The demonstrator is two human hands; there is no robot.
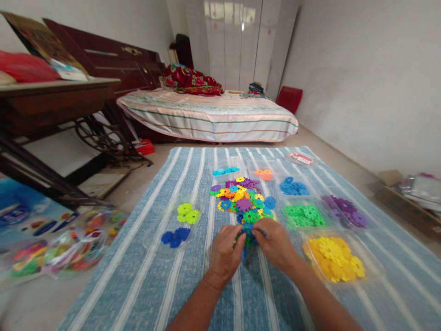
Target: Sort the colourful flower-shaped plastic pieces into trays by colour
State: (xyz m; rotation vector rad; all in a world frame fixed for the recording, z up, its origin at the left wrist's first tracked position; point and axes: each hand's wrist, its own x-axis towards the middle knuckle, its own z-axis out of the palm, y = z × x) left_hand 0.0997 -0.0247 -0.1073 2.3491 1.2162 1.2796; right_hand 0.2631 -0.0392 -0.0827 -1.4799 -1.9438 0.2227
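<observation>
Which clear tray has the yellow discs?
The front-right tray, beside the right forearm and nearest the camera. Only yellow discs show in it; the tray just behind holds green discs.

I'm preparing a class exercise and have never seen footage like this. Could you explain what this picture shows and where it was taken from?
There is no machine, just a person working bare-handed, filmed by a camera worn on the person's head, looking forward and down. The left hand and right hand hold small pieces, blue and green, though blur hides their shape. Just beyond lies a many-coloured heap on a striped cloth. Clear trays on both sides hold discs grouped by colour. Behind is a bed.
</observation>
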